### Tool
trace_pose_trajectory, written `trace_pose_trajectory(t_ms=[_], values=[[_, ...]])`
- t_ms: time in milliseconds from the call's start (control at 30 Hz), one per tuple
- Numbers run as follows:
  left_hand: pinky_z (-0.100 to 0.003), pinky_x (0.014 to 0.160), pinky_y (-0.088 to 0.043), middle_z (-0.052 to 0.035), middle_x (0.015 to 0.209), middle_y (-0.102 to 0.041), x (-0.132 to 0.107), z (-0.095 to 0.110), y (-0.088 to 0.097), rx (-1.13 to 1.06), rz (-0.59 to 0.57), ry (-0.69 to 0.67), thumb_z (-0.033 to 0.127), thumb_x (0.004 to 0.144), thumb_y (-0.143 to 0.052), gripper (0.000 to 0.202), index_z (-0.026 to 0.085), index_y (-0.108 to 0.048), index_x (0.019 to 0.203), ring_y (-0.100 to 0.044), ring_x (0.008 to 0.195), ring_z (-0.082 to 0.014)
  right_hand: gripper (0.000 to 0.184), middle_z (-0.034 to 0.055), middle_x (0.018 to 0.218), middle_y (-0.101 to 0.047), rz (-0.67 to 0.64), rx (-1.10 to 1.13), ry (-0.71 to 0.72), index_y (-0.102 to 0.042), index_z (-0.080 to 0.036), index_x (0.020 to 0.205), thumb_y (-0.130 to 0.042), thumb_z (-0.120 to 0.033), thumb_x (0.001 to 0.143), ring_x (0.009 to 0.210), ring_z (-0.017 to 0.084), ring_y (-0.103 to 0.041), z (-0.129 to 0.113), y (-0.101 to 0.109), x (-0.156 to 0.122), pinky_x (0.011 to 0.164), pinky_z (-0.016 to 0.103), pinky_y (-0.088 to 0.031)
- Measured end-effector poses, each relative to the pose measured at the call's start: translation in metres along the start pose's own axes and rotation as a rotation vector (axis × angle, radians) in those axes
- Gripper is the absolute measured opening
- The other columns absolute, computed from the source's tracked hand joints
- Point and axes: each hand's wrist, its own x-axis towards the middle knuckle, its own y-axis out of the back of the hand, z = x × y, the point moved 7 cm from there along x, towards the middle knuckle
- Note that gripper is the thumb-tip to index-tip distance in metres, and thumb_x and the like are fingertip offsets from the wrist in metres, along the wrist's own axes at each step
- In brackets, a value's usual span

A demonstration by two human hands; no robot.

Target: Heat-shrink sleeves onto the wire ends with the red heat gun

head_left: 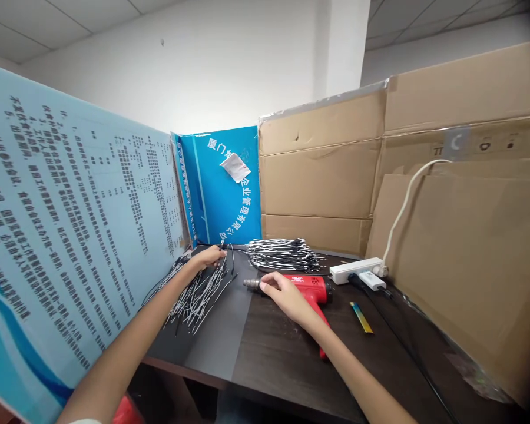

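Right hand (287,297) lies open, palm down, on the red heat gun (309,288) on the counter (274,353). Left of the heat gun, left hand (209,257) is curled, pinching loose black-and-white wires (198,300); a second wire bundle (282,254) lies just behind it.

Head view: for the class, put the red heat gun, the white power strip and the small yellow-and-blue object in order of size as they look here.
Largest to smallest:
1. Red heat gun
2. White power strip
3. Small yellow-and-blue object
The strip lies farther from the camera, so its true size against the gun is unsure.
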Motion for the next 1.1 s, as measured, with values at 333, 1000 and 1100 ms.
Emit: trace_pose_trajectory(t_ms=[333, 1000, 1100], values=[[-0.022, 0.053, -0.039, 0.0024, 0.065, -0.046, -0.042, 0.128, 0.008, -0.379, -0.037, -0.283, 0.037, 0.090, -0.062, 0.028, 0.019, -0.048, 0.075, -0.042, 0.052, -0.0079, 0.050, 0.0079, 0.110, -0.069, 0.077, 0.234, 0.001, -0.056, -0.024, 0.113, -0.054, -0.067, 0.088, 0.102, 0.024, -0.066, -0.044, -0.047, 0.063, 0.083, 0.035, -0.050], [-0.029, 0.077, -0.054, -0.0185, 0.106, -0.076, -0.051, 0.228, -0.143, -0.990, -0.329, -0.592, 0.056, 0.085, -0.068, 0.051, 0.010, -0.070, 0.105, -0.073, 0.087, -0.0229, 0.060, -0.0137, 0.046, -0.029, 0.209, 0.390, 0.024, -0.052, -0.022, 0.084, -0.052, -0.082, 0.080, 0.034, 0.005, -0.017, 0.001, 0.088, 0.037, 0.033, 0.017, -0.014], [-0.029, 0.077, -0.055, -0.0179, 0.106, -0.076, -0.049, 0.226, -0.149, -1.013, -0.325, -0.576, 0.057, 0.083, -0.069, 0.052, 0.011, -0.071, 0.106, -0.073, 0.088, -0.0229, 0.058, -0.0133, 0.046, -0.029, 0.214, 0.356, 0.038, -0.051, -0.022, 0.082, -0.051, -0.080, 0.083, 0.034, 0.005, -0.018, 0.007, 0.091, 0.033, 0.034, 0.018, -0.014]])
